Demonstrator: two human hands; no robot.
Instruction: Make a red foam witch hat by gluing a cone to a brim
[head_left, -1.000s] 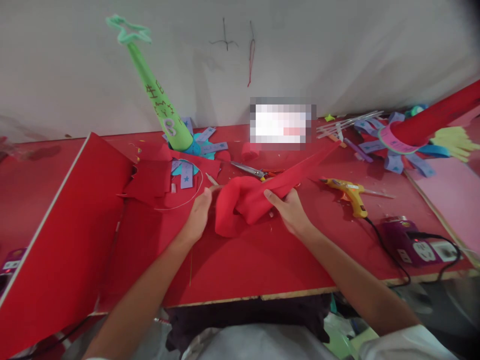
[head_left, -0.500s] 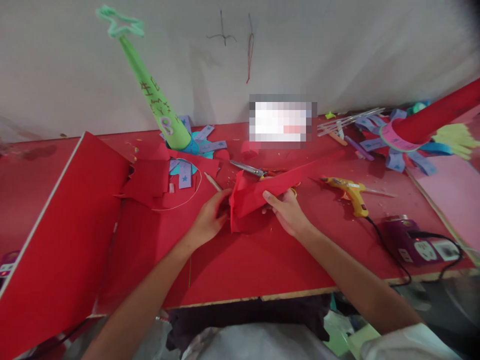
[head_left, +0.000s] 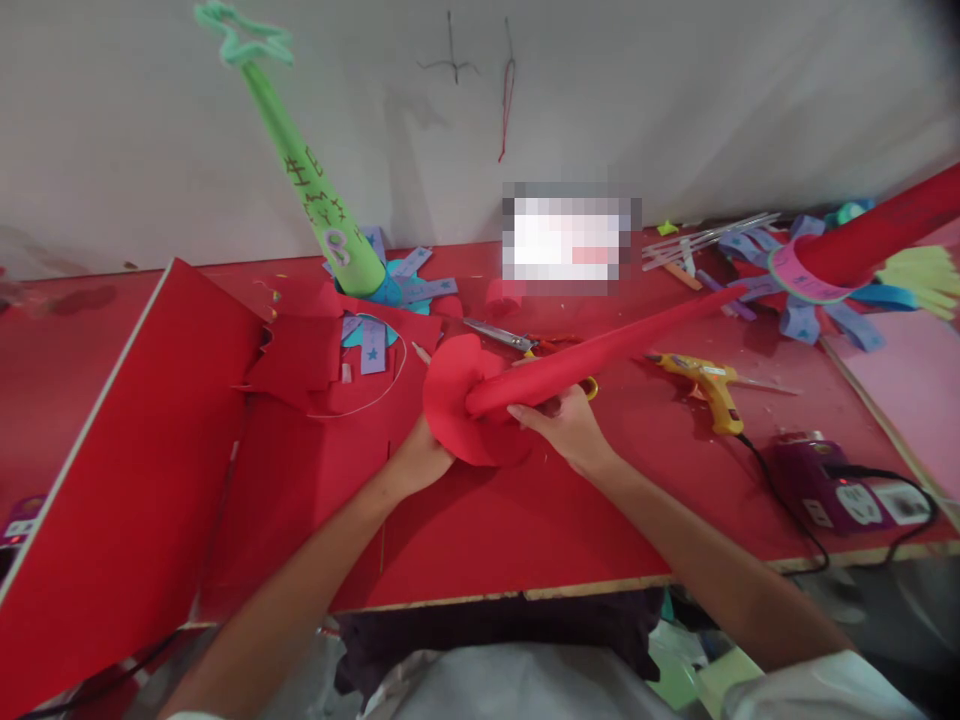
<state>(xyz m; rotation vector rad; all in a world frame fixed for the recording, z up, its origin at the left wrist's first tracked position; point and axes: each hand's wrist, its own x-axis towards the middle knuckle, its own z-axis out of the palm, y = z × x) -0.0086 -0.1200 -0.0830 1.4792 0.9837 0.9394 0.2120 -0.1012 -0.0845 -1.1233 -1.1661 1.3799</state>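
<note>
A long red cone (head_left: pixel 592 358) with a round red disc (head_left: pixel 452 400) at its wide end lies slantwise above the table, its tip pointing up and right. My right hand (head_left: pixel 568 428) grips the cone from below near the disc, with the thumb along its near side. Behind the disc's lower left edge, my left hand (head_left: pixel 425 458) holds the base; most of its fingers are hidden. Just past the cone lie scissors (head_left: pixel 499 334) with yellow handles, partly covered. A pencil (head_left: pixel 421 352) is half hidden by the disc.
A yellow glue gun (head_left: pixel 709 385) lies at right, its cord running to a purple power socket (head_left: pixel 832 485). A decorated green cone (head_left: pixel 322 205) stands back left, another red cone (head_left: pixel 885 230) back right. A large red board (head_left: pixel 142 450) slants at left.
The cone has turned so that its disc faces me more. My left hand has moved down behind the disc, and my right hand has shifted slightly left along the cone.
</note>
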